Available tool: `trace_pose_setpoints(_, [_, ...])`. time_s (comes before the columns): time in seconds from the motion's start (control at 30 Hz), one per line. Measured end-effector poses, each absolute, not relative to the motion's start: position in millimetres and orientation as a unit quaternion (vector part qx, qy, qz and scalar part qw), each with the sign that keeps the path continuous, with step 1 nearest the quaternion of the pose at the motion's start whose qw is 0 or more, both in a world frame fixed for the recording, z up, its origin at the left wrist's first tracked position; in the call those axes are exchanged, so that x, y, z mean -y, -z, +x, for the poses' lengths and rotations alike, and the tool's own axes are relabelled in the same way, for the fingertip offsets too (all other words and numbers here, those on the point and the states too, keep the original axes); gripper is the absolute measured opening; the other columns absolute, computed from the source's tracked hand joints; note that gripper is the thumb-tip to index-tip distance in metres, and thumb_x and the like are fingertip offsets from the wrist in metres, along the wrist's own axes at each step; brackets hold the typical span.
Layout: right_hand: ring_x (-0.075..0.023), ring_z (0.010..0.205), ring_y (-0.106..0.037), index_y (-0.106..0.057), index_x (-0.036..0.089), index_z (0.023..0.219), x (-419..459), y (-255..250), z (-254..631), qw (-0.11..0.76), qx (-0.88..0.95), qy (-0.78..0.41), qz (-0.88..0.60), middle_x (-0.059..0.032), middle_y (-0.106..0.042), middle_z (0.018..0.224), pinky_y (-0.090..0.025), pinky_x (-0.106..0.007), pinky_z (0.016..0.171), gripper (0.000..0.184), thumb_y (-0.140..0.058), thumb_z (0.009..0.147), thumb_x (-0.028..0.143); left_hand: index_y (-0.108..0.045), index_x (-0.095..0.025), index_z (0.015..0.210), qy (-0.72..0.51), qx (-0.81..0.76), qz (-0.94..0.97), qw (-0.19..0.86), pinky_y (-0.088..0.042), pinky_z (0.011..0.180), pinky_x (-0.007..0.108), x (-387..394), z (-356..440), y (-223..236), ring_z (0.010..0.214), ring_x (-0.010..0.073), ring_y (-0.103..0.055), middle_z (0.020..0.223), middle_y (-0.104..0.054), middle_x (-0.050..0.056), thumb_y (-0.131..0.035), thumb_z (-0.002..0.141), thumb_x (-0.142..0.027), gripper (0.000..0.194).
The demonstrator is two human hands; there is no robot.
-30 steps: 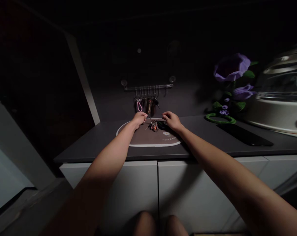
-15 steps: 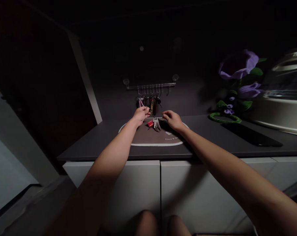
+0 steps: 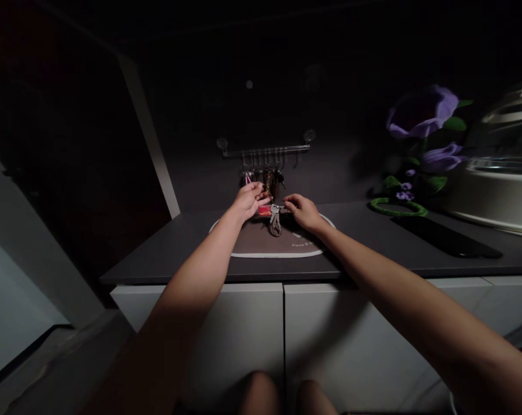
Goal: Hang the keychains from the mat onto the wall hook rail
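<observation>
A bunch of keys (image 3: 275, 212) with a braided loop (image 3: 275, 228) and a red tag (image 3: 265, 211) hangs between my hands, over a brown mat (image 3: 261, 245). My left hand (image 3: 247, 202) is on its left, thumb and forefinger pinched together and the lower fingers stretched towards the tag. What exactly sits in that pinch is too small and dark to see clearly. From the right, my right hand (image 3: 304, 212) pinches the bunch near a key's end. Just behind, more keys (image 3: 268, 177) dangle from hooks on a clear rail (image 3: 266, 151).
The mat lies on a dark counter (image 3: 169, 245) above white cabinet doors (image 3: 243, 323). To the right are a black phone-like slab (image 3: 449, 237), purple artificial flowers (image 3: 423, 115) with a green ring (image 3: 398, 206), and a large pale domed appliance (image 3: 498, 190).
The red tag has turned to face me, and the keys and loop hang straighter. My left hand has rolled, its lower fingers now stretched out. My right hand has barely moved.
</observation>
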State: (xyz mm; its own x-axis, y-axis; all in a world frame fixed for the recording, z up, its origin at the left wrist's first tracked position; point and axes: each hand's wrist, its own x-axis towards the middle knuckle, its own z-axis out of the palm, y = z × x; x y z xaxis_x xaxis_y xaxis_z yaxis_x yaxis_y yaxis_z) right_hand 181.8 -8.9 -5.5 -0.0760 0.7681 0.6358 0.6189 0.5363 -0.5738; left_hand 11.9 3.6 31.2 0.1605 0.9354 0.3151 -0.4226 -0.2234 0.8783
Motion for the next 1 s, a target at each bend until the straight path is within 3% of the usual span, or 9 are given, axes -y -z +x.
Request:
trace_pose_setpoints(0.6, [-0.0139,0.079,-0.058,-0.060,0.015,0.096,12,3,180,0.510,0.717,-0.075,-0.468,-0.0060,-0.065,0.090,-0.043,-0.028,0.077,0.021,-0.049,0.080,0.022,-0.051,-0.013,0.079,-0.641,-0.181,0.430,0.609,-0.039,0.095,0.047,-3,7,-41,0.085,0.0111,-0.057,0.081,-0.059,0.002,-0.043,0.083,-0.008,0.010])
trace_pose_setpoints(1.0, [-0.0155,0.081,-0.058,-0.061,0.017,0.095,10,4,178,0.517,0.735,-0.100,-0.427,-0.0059,-0.065,0.090,-0.044,-0.031,0.078,0.022,-0.051,0.077,0.027,-0.053,-0.012,0.072,-0.655,-0.113,0.377,0.646,-0.041,0.095,0.045,0,8,-45,0.089,0.0125,-0.058,0.074,-0.060,0.002,-0.041,0.084,-0.006,0.017])
